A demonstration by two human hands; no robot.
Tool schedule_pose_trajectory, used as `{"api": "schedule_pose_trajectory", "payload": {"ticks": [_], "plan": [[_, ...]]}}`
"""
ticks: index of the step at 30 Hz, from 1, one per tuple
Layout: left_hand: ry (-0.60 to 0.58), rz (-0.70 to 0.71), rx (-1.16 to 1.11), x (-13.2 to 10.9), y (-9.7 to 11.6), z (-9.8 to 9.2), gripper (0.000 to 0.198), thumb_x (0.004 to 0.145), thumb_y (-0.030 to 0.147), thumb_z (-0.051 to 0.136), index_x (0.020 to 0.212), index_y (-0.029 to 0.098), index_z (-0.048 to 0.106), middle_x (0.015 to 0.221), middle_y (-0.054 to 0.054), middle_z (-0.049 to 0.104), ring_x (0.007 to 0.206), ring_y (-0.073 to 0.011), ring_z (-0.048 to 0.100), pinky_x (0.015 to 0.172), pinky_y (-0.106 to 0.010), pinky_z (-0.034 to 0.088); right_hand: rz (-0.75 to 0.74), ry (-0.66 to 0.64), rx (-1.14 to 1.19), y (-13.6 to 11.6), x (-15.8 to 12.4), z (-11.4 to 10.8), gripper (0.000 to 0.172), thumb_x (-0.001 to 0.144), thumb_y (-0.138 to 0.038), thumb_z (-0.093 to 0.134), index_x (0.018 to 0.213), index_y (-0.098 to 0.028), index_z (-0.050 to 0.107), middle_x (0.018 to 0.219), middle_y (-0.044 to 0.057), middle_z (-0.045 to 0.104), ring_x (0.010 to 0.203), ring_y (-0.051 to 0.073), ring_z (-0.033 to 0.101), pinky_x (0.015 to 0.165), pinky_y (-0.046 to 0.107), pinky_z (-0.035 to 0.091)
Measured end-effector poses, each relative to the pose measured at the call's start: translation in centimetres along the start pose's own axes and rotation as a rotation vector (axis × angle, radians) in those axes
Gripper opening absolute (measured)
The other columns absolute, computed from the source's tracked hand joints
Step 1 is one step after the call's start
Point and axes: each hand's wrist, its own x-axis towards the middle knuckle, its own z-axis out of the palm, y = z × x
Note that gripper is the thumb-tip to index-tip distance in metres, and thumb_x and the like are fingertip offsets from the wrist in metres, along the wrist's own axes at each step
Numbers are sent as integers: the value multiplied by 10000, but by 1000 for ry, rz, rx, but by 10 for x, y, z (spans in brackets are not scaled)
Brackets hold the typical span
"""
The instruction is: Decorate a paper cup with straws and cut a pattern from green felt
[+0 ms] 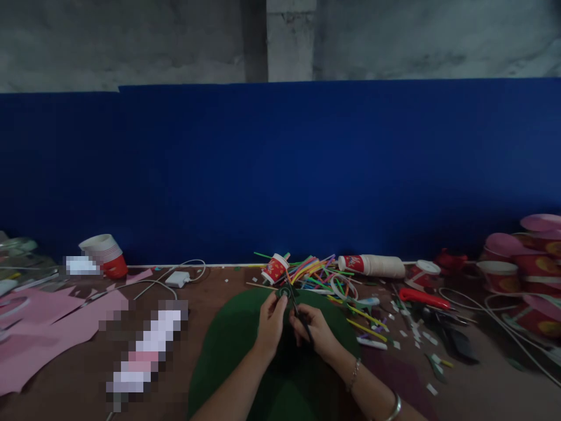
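Observation:
My left hand (272, 318) pinches a small dark green piece (284, 290) with a pale round mark, over the middle of a large green sheet (228, 351). My right hand (312, 330) is closed around the black handles of a pair of scissors (294, 304). The scissor blades point up and away, close against the right side of the small piece. Just beyond the hands, a red patterned paper cup (276, 269) lies tilted beside a pile of coloured strips (311, 272).
Pink paper (70, 327) and a white adapter (177, 279) lie left. A row of stacked cups (372, 265), a red-handled tool (424, 298), paper scraps and a cable are right. Decorated red cups (534, 266) stand far right, before a blue partition (280, 169).

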Motion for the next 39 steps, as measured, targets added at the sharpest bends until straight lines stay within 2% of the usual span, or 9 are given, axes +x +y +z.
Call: {"api": "schedule_pose_trajectory", "payload": {"ticks": [5,12,22,39], "plan": [[-74,-9,12,1,0,-2,216,754,357,593,751,151,657,717,-11,614,714,-158,532,676,-240,402,-41,-5,12,3,0,-2,307,684,-431,660,683,-165,506,430,-74,469,363,62,413,374,178,313],[-68,2,-6,4,4,-3,184,720,326,617,672,149,632,640,12,576,661,-141,506,648,-227,389,-23,-7,-20,4,2,-4,321,682,-448,659,677,-161,515,431,-84,429,351,61,395,367,184,311],[-60,-23,-2,2,-2,-3,209,744,349,604,725,146,648,680,-4,603,690,-152,526,660,-235,400,-13,-16,-14,3,1,-5,327,677,-452,669,699,-162,522,429,-70,476,372,66,410,389,184,294],[-33,-52,-61,0,7,2,198,695,341,646,654,148,634,637,8,587,648,-136,510,624,-213,397,-27,-5,-23,2,2,-3,352,670,-487,659,682,-166,515,449,-69,471,373,64,415,382,185,313]]}}
